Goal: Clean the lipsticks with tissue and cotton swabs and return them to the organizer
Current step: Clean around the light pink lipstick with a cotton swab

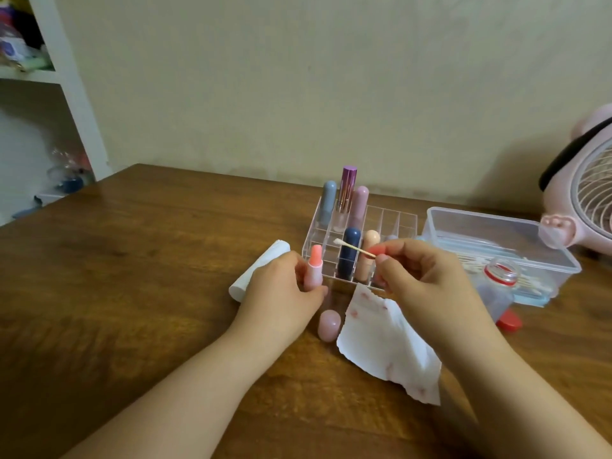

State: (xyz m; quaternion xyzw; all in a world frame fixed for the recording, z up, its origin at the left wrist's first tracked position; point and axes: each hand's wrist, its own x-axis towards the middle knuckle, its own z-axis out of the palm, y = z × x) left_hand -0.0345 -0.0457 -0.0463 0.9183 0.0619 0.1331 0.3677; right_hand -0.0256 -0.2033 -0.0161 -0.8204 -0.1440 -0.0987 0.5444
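Note:
My left hand [281, 293] grips an uncapped pink lipstick [314, 266] upright, its coral tip exposed. Its pink cap [329, 325] lies on the table just below. My right hand [427, 279] pinches a cotton swab [352, 247], whose white tip points left toward the lipstick without touching it. A stained tissue [387, 346] hangs under my right hand. Behind the hands stands the clear organizer [394, 220] with a grey-blue, a purple-capped, a pale pink, a navy and a peach lipstick in its compartments.
A folded white tissue pack [261, 270] lies left of my left hand. At the right sit a clear plastic box [496, 240] of cotton swabs, a small open jar [500, 279] with its red lid [510, 321], and a pink fan [583, 200].

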